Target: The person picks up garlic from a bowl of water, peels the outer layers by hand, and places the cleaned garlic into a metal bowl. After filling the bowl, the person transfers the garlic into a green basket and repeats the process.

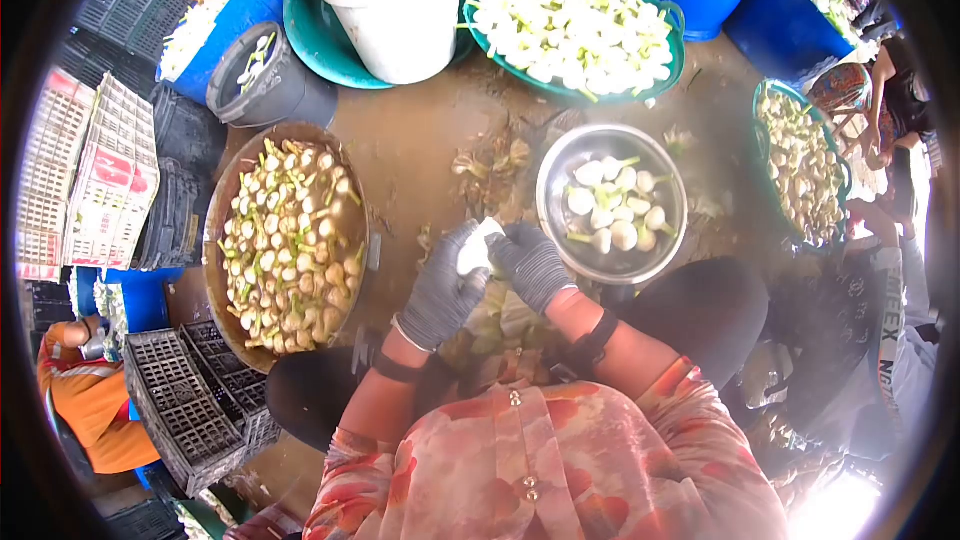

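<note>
Lettering reading "MEEX" marks clothing well right of the steel bowl; gloved left hand and right hand pinch a white bulb to its left.

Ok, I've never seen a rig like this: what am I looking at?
No machine here: a person works with a gloved left hand and right hand. The one picture comes from a camera on that person's head, looking forward and down, with a strongly curved view. The left hand grips a white piece, perhaps a bulb; the right hand is at its edge. On the brown floor, a basin of pale bulbs stands to the left and a metal bowl with fewer to the right.
</note>
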Demonstrator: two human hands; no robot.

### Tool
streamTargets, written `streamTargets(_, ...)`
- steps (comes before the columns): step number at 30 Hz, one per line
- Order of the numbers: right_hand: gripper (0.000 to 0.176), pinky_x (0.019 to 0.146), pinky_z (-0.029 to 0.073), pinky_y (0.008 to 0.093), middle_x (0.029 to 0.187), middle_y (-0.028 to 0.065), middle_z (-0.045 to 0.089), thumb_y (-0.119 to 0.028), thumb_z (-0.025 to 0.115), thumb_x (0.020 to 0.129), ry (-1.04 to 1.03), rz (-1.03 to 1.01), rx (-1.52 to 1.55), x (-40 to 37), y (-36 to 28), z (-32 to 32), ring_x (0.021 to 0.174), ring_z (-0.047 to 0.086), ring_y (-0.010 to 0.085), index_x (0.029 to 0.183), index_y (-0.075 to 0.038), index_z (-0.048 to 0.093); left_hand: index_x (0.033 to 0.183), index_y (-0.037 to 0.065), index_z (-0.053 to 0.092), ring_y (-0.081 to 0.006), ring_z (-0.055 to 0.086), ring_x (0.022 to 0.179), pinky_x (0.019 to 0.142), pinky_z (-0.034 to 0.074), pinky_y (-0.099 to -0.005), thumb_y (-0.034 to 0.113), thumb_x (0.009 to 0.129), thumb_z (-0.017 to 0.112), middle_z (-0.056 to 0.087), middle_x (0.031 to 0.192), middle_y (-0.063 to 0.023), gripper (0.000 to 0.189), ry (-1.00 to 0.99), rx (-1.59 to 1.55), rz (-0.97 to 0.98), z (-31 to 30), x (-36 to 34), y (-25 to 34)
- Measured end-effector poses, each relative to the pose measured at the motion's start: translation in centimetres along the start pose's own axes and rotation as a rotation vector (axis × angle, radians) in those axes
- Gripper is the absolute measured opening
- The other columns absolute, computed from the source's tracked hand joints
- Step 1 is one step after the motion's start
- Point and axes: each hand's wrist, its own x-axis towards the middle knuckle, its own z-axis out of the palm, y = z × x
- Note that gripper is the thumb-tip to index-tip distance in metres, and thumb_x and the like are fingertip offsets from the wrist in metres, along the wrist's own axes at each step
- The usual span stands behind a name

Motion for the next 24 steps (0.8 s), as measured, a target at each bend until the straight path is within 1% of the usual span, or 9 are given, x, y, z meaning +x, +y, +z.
streamTargets(2, 0.031, 0.063, 0.052, 0.0353, 0.087, 0.009, 0.065, -0.026, 0.064, 0.093, -0.011, 0.099, 0.114, 0.8, 0.5, -0.2, 0.068, 0.06, 0.0172, 0.101, 0.003, 0.059, 0.136, 0.0, 0.043, -0.024, 0.058, 0.107, 0.095, 0.047, -0.0354, 0.012, 0.092, 0.054, 0.055, 0.124, -0.0171, 0.047, 0.124, 0.072, 0.147, 1.1, 0.2, -0.8)
streamTargets(6, 0.028, 0.049, 0.056, 0.0344, 0.089, 0.011, 0.064, -0.024, 0.062, 0.094, -0.112, 0.383, 0.608, 0.2, 0.0, -0.7, 0.07, 0.06, 0.0203, 0.102, 0.003, 0.059, 0.13, -0.001, 0.048, -0.0238, 0.065, 0.088, 0.073, 0.054, -0.0342, 0.011, 0.097, 0.046, 0.063, 0.11, -0.0144, 0.036, 0.397, -0.752, -0.342, 3.6, 1.2, -2.3)
streamTargets(9, 0.03, 0.054, 0.053, 0.0348, 0.088, 0.0105, 0.064, -0.025, 0.062, 0.094, -0.316, -0.09, -0.113, 0.7, 4.5, -0.1, 0.071, 0.059, 0.0196, 0.106, 0.002, 0.059, 0.119, 0.001, 0.056, -0.0215, 0.065, 0.077, 0.066, 0.053, -0.0337, 0.017, 0.099, 0.044, 0.064, 0.09, -0.0064, 0.028, 0.33, -0.154, -0.337, 4.2, 3.1, -4.8)
streamTargets(11, 0.029, 0.059, 0.051, 0.036, 0.087, 0.0109, 0.064, -0.027, 0.061, 0.094, -0.429, -0.11, -0.311, 0.3, 6.7, 1.0, 0.072, 0.058, 0.0193, 0.105, 0.0, 0.06, 0.106, 0.004, 0.06, -0.0204, 0.064, 0.07, 0.064, 0.053, -0.0326, 0.021, 0.098, 0.046, 0.061, 0.076, -0.0015, 0.023, 0.267, -1.699, -0.623, 4.9, 6.3, -10.1)
streamTargets(14, 0.025, 0.066, 0.05, 0.0374, 0.089, 0.0138, 0.065, -0.027, 0.058, 0.095, -0.712, -0.2, -0.464, 0.7, 12.1, 1.8, 0.077, 0.061, 0.0239, 0.099, -0.002, 0.061, 0.131, 0.009, 0.041, -0.0377, 0.059, 0.108, 0.102, 0.046, -0.0518, 0.011, 0.1, 0.038, 0.051, 0.127, -0.0155, 0.031, 0.34, -1.243, -0.19, 4.5, 13.9, -5.2)
streamTargets(16, 0.019, 0.069, 0.052, 0.039, 0.092, 0.0171, 0.066, -0.021, 0.054, 0.095, -0.794, -0.48, -0.755, 0.2, 8.3, 1.1, 0.082, 0.064, 0.0305, 0.097, -0.003, 0.062, 0.135, 0.008, 0.035, -0.0454, 0.059, 0.108, 0.096, 0.051, -0.0543, 0.009, 0.098, 0.042, 0.047, 0.13, -0.0181, 0.037, 0.054, -1.458, 0.186, 3.3, 19.4, -3.3)
streamTargets(17, 0.018, 0.07, 0.053, 0.0399, 0.092, 0.0185, 0.067, -0.018, 0.052, 0.093, -0.78, -0.851, -0.946, 0.4, 6.0, 0.6, 0.084, 0.065, 0.0335, 0.098, -0.004, 0.062, 0.127, 0.006, 0.043, -0.0402, 0.067, 0.091, 0.08, 0.06, -0.046, 0.01, 0.098, 0.043, 0.049, 0.126, -0.019, 0.03, 0.151, -1.633, -0.049, 2.0, 20.7, -0.1)
streamTargets(18, 0.017, 0.073, 0.054, 0.0427, 0.093, 0.0181, 0.066, -0.014, 0.05, 0.09, -0.796, -0.907, -0.835, 0.0, 3.9, 0.2, 0.086, 0.065, 0.0349, 0.098, -0.005, 0.063, 0.146, 0.016, 0.016, -0.0344, 0.068, 0.076, 0.06, 0.059, -0.0416, 0.036, 0.097, 0.053, 0.056, 0.118, -0.0186, 0.065, 0.237, -1.515, -0.083, 4.1, 24.1, -0.2)
streamTargets(24, 0.018, 0.081, 0.053, 0.0409, 0.102, 0.0167, 0.065, -0.016, 0.052, 0.09, -0.889, -0.541, -1.122, 1.2, 1.9, 0.8, 0.097, 0.064, 0.0335, 0.099, -0.008, 0.065, 0.109, 0.006, 0.059, -0.0258, 0.069, 0.067, 0.05, 0.058, -0.0328, 0.024, 0.089, 0.058, 0.066, 0.098, -0.0136, 0.027, 0.508, -0.723, -0.416, -4.7, 18.2, -10.7)
